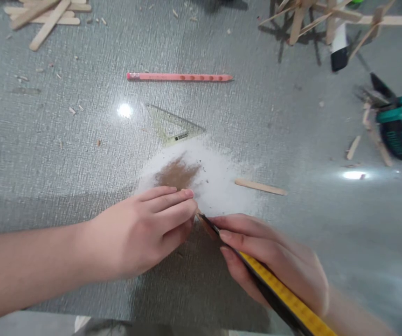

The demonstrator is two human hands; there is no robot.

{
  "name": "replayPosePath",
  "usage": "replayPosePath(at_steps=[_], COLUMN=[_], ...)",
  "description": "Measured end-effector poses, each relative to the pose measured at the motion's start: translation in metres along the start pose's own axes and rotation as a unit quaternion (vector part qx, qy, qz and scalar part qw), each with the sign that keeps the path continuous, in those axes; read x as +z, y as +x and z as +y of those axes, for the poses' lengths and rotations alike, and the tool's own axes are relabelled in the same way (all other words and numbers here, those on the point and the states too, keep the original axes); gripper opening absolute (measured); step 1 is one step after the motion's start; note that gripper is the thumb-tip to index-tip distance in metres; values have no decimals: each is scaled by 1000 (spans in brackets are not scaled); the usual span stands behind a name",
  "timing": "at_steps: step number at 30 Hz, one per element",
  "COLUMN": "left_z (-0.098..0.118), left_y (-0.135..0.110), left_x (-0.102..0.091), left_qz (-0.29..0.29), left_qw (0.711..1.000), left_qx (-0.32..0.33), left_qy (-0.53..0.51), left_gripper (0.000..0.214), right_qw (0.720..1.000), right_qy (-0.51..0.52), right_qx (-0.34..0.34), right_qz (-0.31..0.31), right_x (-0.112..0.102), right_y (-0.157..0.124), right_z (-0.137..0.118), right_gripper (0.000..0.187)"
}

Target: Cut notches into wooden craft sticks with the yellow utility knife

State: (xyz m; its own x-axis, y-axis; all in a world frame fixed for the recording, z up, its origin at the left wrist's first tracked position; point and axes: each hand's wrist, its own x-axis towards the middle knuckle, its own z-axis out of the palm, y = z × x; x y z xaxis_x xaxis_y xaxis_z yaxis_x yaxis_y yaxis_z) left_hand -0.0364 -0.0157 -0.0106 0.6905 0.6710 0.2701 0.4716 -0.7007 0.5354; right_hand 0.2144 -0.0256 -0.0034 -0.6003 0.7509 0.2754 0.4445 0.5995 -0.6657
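My left hand [145,228] is closed, its fingers pinched together over the near side of a patch of white powder [218,179]. What it holds is mostly hidden; a small wooden-looking tip shows at its fingertips. My right hand [274,256] grips a long yellow-and-black utility knife [274,284], slanting up and left. The dark front end of the knife meets my left fingertips. A brown dusty patch [178,173] lies on the powder just beyond my left fingers. A short wooden stick [260,187] rests at the powder's right edge.
Beyond the powder lie a clear set square [176,127] and a pink pencil [180,77]. Craft sticks [50,23] are piled at the far left. A stick structure [313,16] stands far right, near green-and-black pliers [397,121]. Wood chips dot the grey table [82,163].
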Motion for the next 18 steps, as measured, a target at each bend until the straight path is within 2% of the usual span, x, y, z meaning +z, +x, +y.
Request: replayPosePath(at_steps=[5,18], left_z=[-2,-2], left_y=[-1,0], left_x=[1,0], left_qz=[-3,-2], left_qw=[999,998], left_qx=[32,32], left_qy=[26,51], left_gripper=[27,30], right_qw=[1000,1000], right_qy=[-2,-9], right_qx=[-2,4], right_qz=[2,4], right_x=[0,1], right_y=[0,-1], right_z=[1,-1], right_gripper=[25,27])
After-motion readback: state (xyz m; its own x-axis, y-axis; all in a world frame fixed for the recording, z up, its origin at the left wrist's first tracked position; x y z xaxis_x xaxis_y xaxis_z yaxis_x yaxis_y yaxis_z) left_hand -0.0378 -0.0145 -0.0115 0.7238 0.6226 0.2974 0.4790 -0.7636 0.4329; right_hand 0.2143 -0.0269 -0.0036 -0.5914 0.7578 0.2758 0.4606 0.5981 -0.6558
